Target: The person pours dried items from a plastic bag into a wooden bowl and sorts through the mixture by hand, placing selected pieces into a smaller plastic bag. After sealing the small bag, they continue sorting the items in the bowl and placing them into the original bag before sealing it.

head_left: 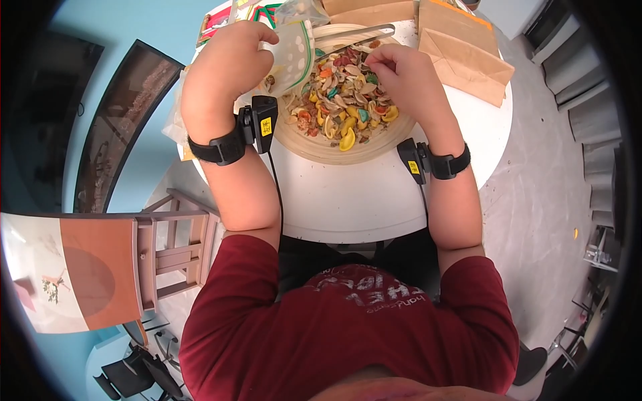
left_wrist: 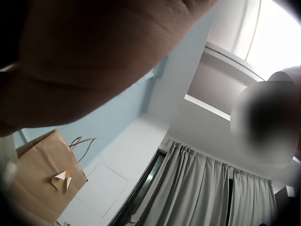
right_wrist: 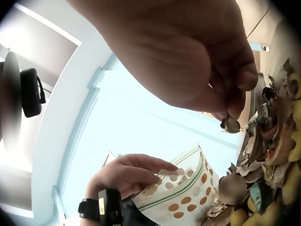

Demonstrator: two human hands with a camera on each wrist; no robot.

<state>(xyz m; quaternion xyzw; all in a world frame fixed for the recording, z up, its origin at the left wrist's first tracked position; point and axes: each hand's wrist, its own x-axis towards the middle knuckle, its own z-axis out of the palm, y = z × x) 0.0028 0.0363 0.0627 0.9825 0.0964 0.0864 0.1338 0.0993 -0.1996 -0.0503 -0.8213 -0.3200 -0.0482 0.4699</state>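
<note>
The white table (head_left: 354,207) is the largest item; its surface shows from my 5 to 7 o'clock, between the near edge and the round plate (head_left: 334,158). A brown paper bag (head_left: 468,57) lies at the plate's 2 o'clock, reaching the table's edge; looped cord handles (left_wrist: 83,143) appear only in the left wrist view. The dried pieces (head_left: 344,103) are heaped on the plate. The zip bag (head_left: 289,63) is tilted at the plate's 10 o'clock; its open mouth and orange dots register clearly only in the right wrist view. My left hand (head_left: 231,63), left of it, grips its rim. My right hand (head_left: 409,77) hovers above the plate's 2 o'clock edge, with room between both hands over the heap. A metal handle (head_left: 368,31) crosses the rim at 12 o'clock. Smallest is the piece (right_wrist: 231,125) pinched in my right fingertips, confirmed only by the right wrist view.
</note>
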